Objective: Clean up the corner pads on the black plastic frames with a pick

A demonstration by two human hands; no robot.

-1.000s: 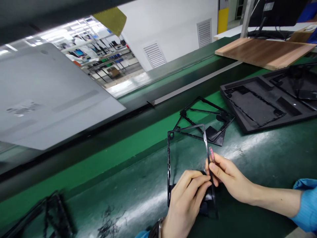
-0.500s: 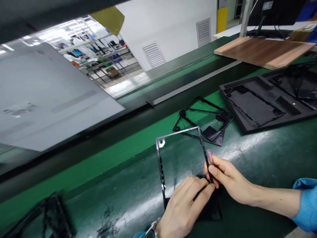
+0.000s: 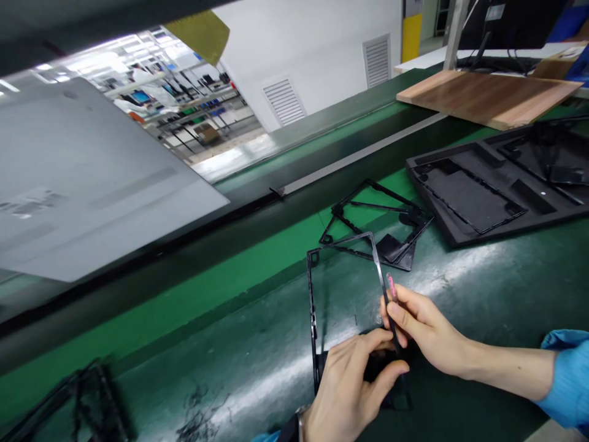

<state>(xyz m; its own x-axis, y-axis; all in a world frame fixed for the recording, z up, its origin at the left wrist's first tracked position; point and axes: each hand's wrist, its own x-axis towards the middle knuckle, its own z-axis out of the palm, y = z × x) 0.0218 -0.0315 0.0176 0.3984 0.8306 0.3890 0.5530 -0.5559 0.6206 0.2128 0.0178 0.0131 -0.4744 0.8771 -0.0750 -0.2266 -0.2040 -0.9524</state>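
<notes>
A thin black rectangular plastic frame (image 3: 313,319) stands tilted up between my hands above the green bench. My left hand (image 3: 345,383) is curled around its lower part, with index fingertip and thumb apart near the right bar. My right hand (image 3: 421,322) pinches that bar from the right. A slim tool with a pink end (image 3: 391,284) also sticks up from the right fingers; its lower part is hidden. The lower end of the frame is largely covered by my left hand.
Similar black frames (image 3: 368,247) lie overlapped beyond my hands. A dark foam tray (image 3: 460,236) with more frames is at right, before a wooden board (image 3: 488,98). Black scraps (image 3: 200,411) and further dark frames (image 3: 99,399) lie at left. A grey panel (image 3: 101,184) hangs upper left.
The frame has turned slightly, and its left bar has shifted right. My left thumb has spread away from the index finger. My right hand keeps nearly the same place.
</notes>
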